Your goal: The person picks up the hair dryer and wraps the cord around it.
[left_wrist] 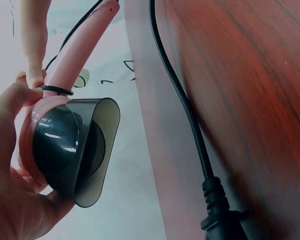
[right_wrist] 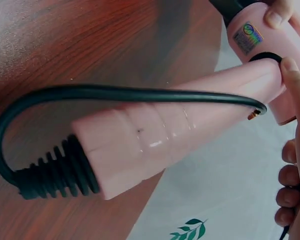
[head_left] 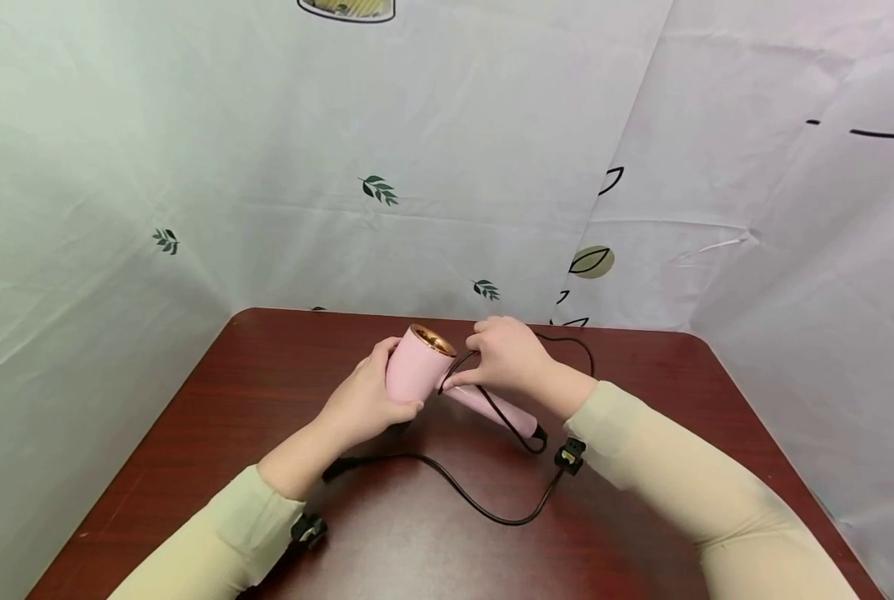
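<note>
A pink hair dryer [head_left: 417, 371] with a gold-coloured rear ring is held up over the table, its handle slanting down to the right. My left hand [head_left: 360, 400] grips the barrel, thumb along the near side. In the left wrist view a dark nozzle [left_wrist: 85, 150] covers the front end. My right hand [head_left: 510, 354] is at the top of the handle [right_wrist: 150, 135], pinching the black cord [right_wrist: 90, 92] there. From the ribbed sleeve [right_wrist: 57, 170] at the handle's foot, the cord doubles back along the handle and loops around its top.
The rest of the cord curves across the reddish-brown table [head_left: 432, 542] to a black plug [left_wrist: 222, 225] near my left wrist. Pale sheeting with leaf prints [head_left: 377, 190] walls in the table at the back and both sides.
</note>
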### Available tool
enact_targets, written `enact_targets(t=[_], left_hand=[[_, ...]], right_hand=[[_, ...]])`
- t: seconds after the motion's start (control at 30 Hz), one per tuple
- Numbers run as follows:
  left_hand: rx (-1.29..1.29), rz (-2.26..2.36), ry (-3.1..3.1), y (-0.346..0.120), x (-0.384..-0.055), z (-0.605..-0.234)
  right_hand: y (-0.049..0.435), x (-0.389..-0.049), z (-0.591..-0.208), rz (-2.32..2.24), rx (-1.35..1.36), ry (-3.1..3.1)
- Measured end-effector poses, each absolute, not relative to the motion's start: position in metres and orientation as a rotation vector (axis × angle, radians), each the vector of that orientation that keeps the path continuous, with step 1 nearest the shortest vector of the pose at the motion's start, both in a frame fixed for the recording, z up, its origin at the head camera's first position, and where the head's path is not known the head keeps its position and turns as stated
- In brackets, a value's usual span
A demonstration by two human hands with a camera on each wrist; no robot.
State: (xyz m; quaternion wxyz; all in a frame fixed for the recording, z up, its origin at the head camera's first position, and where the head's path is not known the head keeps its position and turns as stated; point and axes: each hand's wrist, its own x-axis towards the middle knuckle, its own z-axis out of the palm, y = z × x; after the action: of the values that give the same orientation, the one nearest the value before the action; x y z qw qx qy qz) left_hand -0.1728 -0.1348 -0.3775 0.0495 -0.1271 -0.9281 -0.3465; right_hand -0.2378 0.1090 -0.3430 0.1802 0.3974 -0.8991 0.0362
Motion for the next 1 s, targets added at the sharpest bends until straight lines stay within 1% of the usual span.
enact_targets(t=[0.37, 0.53, 0.8, 1.0], left_hand=[[-0.498, -1.158, -2.804, -0.145, -0.171, -0.383], [-0.516, -1.205, -2.798, -0.151, -0.169, -0.384], [-0.596, -1.153, -2.795, -0.155, -0.164, -0.384], [-0.621, -1.256, -2.766, -0.157, -0.163, -0.383]], right_hand=[[0.118, -0.247, -0.339, 0.319, 1.36, -2.563], [0.127, -0.254, -0.333, 0.358, 1.3, -2.635], [0.136, -0.254, -0.326, 0.235, 1.08, -2.737], [0.136, -0.255, -0.325, 0.263, 1.087, -2.739]])
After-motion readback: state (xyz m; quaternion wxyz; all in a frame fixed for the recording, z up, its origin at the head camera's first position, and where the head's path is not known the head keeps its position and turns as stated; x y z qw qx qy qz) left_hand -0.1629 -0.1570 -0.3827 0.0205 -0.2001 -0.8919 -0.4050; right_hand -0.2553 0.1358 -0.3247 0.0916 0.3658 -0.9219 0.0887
